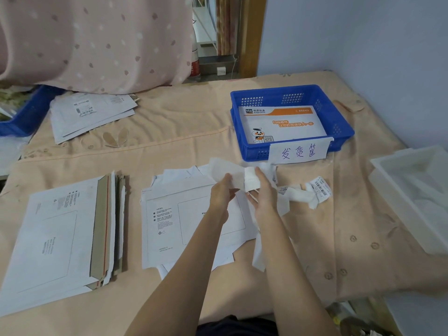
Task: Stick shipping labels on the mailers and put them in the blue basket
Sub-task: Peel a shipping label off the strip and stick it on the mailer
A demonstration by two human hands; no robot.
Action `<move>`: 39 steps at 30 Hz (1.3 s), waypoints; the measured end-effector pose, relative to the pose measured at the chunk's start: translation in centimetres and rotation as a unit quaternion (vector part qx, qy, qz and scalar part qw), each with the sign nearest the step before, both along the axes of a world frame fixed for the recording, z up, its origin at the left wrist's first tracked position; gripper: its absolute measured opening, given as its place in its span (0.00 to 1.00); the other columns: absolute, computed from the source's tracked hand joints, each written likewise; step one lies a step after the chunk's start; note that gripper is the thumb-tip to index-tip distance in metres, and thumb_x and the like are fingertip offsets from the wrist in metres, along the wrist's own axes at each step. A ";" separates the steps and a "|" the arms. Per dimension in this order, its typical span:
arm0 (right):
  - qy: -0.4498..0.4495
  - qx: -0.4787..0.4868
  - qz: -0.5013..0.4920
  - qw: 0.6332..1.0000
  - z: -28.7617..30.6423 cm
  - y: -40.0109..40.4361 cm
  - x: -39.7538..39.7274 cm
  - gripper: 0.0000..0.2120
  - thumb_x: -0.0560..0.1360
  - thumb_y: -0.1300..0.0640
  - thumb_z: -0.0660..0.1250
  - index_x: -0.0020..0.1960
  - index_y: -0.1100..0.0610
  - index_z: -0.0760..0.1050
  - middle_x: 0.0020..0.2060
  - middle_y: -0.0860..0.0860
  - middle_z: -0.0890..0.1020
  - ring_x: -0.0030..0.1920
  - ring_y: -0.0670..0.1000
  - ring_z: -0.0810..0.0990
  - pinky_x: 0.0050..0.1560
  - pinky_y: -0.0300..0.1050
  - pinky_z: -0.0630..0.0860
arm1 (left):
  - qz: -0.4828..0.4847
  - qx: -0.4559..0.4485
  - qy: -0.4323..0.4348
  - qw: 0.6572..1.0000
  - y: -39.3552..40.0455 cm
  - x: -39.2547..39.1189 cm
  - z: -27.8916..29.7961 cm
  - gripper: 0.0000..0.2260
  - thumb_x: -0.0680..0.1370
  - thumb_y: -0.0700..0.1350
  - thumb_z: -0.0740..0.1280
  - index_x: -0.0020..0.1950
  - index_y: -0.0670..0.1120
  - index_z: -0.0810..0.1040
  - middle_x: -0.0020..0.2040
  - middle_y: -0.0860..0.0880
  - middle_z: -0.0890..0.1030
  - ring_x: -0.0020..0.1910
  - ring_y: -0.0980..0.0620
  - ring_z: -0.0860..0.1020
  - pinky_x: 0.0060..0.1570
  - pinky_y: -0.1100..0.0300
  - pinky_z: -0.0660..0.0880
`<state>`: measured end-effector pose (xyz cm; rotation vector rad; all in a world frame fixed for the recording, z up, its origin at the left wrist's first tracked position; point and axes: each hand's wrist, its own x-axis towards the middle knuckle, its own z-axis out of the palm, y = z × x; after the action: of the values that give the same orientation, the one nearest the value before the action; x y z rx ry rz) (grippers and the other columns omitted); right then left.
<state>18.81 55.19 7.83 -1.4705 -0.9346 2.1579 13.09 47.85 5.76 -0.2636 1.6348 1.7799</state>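
A peach-coloured floral bedsheet [181, 122] covers the bed, with a pale blue wall behind and a pink dotted curtain [97, 44] hanging at the far left. Both hands meet over the middle of the sheet. The left hand [221, 194] pinches a thin white sheet of label backing paper [226, 172], its fingers curled on the edge. The right hand [263, 190] grips a white shipping label [251, 181], thumb and fingers clamped on it. Directly beneath the fingers lies a white cardboard mailer [174, 226] on top of a loose pile. Left of the fingers sits a neat stack of white-and-brown cardboard mailers [72, 234]. Just beyond the fingers stands the blue plastic basket [339, 122], holding an orange-and-white printed mailer [283, 124]. Right of the fingers lies crumpled white backing paper with a barcode scrap [312, 192], and farther right a white plastic tray [412, 190].
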 end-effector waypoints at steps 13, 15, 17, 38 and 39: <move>-0.020 -0.043 -0.084 0.995 -0.9 -0.1 0.0 0.13 0.75 0.58 0.70 0.57 0.61 0.74 0.50 0.58 0.79 0.45 0.56 0.80 0.46 0.47 0.78 | 0.001 0.159 -0.140 0.977 -0.6 0.8 -0.1 0.14 0.83 0.51 0.56 0.60 0.44 0.75 0.48 0.48 0.78 0.46 0.47 0.79 0.53 0.54 0.74; -0.019 -0.046 -0.097 0.994 -0.8 -0.3 0.0 0.14 0.75 0.57 0.70 0.58 0.62 0.74 0.49 0.58 0.79 0.44 0.56 0.80 0.46 0.47 0.79 | 0.010 0.171 -0.149 0.974 -0.5 0.9 -0.1 0.14 0.83 0.51 0.56 0.56 0.44 0.76 0.47 0.48 0.79 0.47 0.46 0.79 0.58 0.51 0.72; -0.017 -0.045 -0.107 0.993 -0.6 -0.5 0.0 0.14 0.75 0.58 0.70 0.58 0.63 0.74 0.48 0.58 0.79 0.41 0.55 0.80 0.47 0.47 0.79 | 0.018 0.181 -0.154 0.971 -0.5 1.1 -0.1 0.15 0.83 0.51 0.55 0.52 0.45 0.77 0.45 0.48 0.80 0.47 0.47 0.78 0.63 0.50 0.69; -0.021 -0.036 -0.231 0.972 0.1 1.0 3.3 0.18 0.80 0.57 0.63 0.68 0.60 0.67 0.58 0.57 0.77 0.52 0.57 0.78 0.32 0.36 0.75 | 0.176 0.232 -0.213 0.933 1.6 2.2 0.8 0.13 0.84 0.46 0.55 0.54 0.38 0.74 0.48 0.41 0.80 0.41 0.46 0.82 0.48 0.52 0.79; -0.037 -0.033 -0.224 0.973 -0.4 2.0 4.3 0.17 0.81 0.56 0.61 0.68 0.60 0.67 0.55 0.56 0.79 0.54 0.59 0.79 0.29 0.36 0.74 | 0.186 0.226 -0.194 0.936 1.0 1.2 0.7 0.13 0.84 0.46 0.55 0.55 0.38 0.73 0.48 0.41 0.80 0.38 0.45 0.83 0.45 0.51 0.80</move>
<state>23.13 57.22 7.45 -1.6180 -0.4921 1.8288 14.28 48.89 6.50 -0.6938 0.9069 2.1574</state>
